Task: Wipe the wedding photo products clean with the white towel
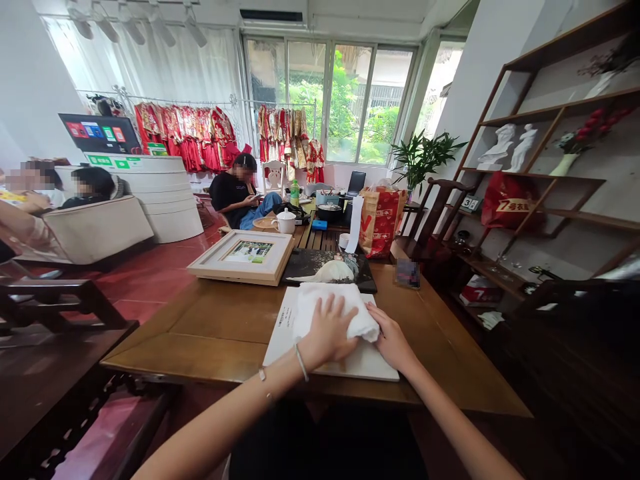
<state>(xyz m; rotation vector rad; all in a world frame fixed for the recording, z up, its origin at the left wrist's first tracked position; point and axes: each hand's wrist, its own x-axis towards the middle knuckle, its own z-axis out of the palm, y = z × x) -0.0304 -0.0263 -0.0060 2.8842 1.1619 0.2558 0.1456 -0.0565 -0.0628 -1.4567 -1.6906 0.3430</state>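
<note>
A folded white cloth [313,300] lies on a flat white board [278,337] that has a small printed label near its left side. My left hand [331,328], with a bracelet at the wrist, presses flat on the cloth, fingers spread. At the board's right edge rests my right hand [393,339], its fingers stretched along the side of the cloth and touching it; part of its grip on the edge is hidden. Just beyond the board is a dark picture panel [327,267] showing a figure in a white dress. A pale framed photo [243,257] lies to the left of that panel.
All this sits on a brown wooden table [200,333]. Farther back stand a white lidded pot [285,221], a green-capped bottle [295,193] and a red-and-tan paper bag [380,223]. A person [240,193] sits behind, holding a phone. Wooden shelves [545,177] line the right.
</note>
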